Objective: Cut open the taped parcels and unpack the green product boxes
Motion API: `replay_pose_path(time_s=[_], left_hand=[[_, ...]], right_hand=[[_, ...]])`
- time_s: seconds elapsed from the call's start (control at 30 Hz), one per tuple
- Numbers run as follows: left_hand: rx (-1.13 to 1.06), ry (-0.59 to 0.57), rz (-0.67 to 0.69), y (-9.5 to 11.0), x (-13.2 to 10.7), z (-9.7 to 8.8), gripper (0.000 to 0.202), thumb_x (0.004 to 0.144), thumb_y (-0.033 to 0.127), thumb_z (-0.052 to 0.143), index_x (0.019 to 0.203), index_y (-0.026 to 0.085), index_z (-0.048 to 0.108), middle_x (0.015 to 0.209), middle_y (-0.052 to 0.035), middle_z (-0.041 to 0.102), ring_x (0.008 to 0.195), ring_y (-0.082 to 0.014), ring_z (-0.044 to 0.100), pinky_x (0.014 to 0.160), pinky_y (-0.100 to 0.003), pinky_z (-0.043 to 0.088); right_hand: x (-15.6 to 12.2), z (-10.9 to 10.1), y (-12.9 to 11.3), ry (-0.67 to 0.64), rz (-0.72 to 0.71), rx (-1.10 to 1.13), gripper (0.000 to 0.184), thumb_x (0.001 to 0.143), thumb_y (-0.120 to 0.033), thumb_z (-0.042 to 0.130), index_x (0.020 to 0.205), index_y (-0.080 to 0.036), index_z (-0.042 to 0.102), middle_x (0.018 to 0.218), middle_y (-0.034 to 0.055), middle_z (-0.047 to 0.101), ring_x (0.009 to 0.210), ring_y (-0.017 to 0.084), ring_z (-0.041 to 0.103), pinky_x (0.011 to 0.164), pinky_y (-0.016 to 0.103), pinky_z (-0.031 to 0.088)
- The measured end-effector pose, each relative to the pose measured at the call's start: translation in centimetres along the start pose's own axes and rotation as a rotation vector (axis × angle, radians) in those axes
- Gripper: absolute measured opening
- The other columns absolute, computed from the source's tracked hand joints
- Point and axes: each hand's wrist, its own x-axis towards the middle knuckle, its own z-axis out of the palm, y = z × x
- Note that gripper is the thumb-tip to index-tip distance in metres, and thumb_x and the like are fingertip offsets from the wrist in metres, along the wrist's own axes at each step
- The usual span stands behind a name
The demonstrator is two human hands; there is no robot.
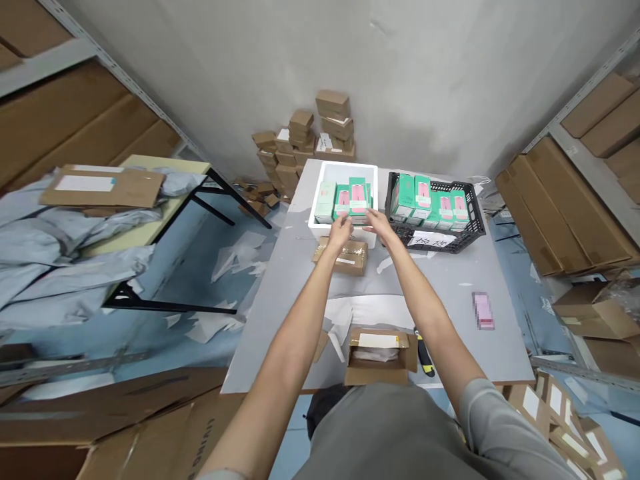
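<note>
My left hand (341,231) is at the front rim of a white bin (320,231), its fingers loosely bent near the green boxes inside. My right hand (379,225) faces it from the other side, fingers stretched toward the left. Closest to both hands is a green box with a pink panel (359,195), standing upright in the bin. A paler green box (326,200) stands at the bin's left. Whether any fingertip touches a box is unclear. Just below my hands lies a taped brown carton (351,259).
A black crate (463,241) with several similar green boxes (423,193) stands at right. On the table (280,320) are an open carton (377,370), a black-and-yellow tool (425,357) and a blurred pink item (483,311). Brown cartons (333,107) are stacked by the wall.
</note>
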Motion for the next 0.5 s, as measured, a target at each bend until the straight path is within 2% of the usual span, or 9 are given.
replay_pose_path(time_s=[0.1, 0.17, 0.23, 0.3, 0.4, 0.5], left_hand=[[0.029, -0.003, -0.081, -1.7, -1.9, -1.2, 0.032, 0.096, 0.024, 0.089, 0.127, 0.019, 0.082, 0.142, -0.0165, 0.082, 0.118, -0.027, 0.083, 0.123, -0.052, 0.063], [0.025, -0.014, -0.08, -3.4, -4.6, -2.6, 0.032, 0.095, 0.026, 0.091, 0.127, 0.021, 0.084, 0.143, -0.0159, 0.083, 0.117, -0.0266, 0.084, 0.122, -0.05, 0.064], [0.029, -0.005, -0.055, -5.5, -8.0, -4.6, 0.03, 0.096, 0.03, 0.091, 0.124, 0.021, 0.085, 0.141, -0.0157, 0.085, 0.117, -0.0275, 0.084, 0.12, -0.048, 0.065], [0.058, 0.026, -0.079, -7.8, -11.6, -7.0, 0.029, 0.096, 0.034, 0.091, 0.121, 0.021, 0.086, 0.134, -0.0154, 0.087, 0.114, -0.0286, 0.084, 0.116, -0.046, 0.067], [0.164, 0.121, -0.144, -11.7, -17.4, -10.9, 0.029, 0.09, 0.036, 0.093, 0.114, 0.022, 0.086, 0.124, -0.0141, 0.088, 0.11, -0.0289, 0.083, 0.111, -0.043, 0.065], [0.267, 0.226, -0.235, -15.3, -23.4, -14.6, 0.034, 0.085, 0.042, 0.096, 0.11, 0.022, 0.084, 0.111, -0.0119, 0.086, 0.1, -0.0287, 0.081, 0.106, -0.043, 0.065]], right_hand=[[-0.3, -0.7, 1.7, -0.012, -0.047, 0.017, 0.062, 0.108, -0.053, 0.08, 0.162, -0.024, 0.071, 0.164, 0.0154, 0.075, 0.136, 0.026, 0.079, 0.104, 0.044, 0.076], [-1.5, -1.6, 3.4, -0.022, -0.099, 0.0, 0.067, 0.104, -0.056, 0.08, 0.164, -0.027, 0.071, 0.177, 0.0158, 0.066, 0.149, 0.03, 0.075, 0.108, 0.046, 0.075], [-3.6, -3.0, 5.5, -0.043, -0.126, -0.052, 0.069, 0.1, -0.061, 0.081, 0.158, -0.025, 0.074, 0.181, 0.0173, 0.063, 0.152, 0.032, 0.073, 0.11, 0.047, 0.073], [-6.5, -4.8, 7.9, -0.08, -0.116, -0.123, 0.067, 0.094, -0.063, 0.087, 0.147, -0.023, 0.08, 0.174, 0.0196, 0.069, 0.144, 0.033, 0.077, 0.109, 0.049, 0.073], [-12.3, -7.9, 11.4, -0.139, -0.086, -0.232, 0.061, 0.089, -0.066, 0.091, 0.13, -0.021, 0.085, 0.154, 0.0197, 0.083, 0.127, 0.033, 0.083, 0.112, 0.055, 0.072], [-19.0, -11.2, 13.9, -0.146, -0.063, -0.301, 0.059, 0.088, -0.07, 0.09, 0.124, -0.023, 0.087, 0.143, 0.0173, 0.088, 0.125, 0.034, 0.085, 0.115, 0.057, 0.07]])
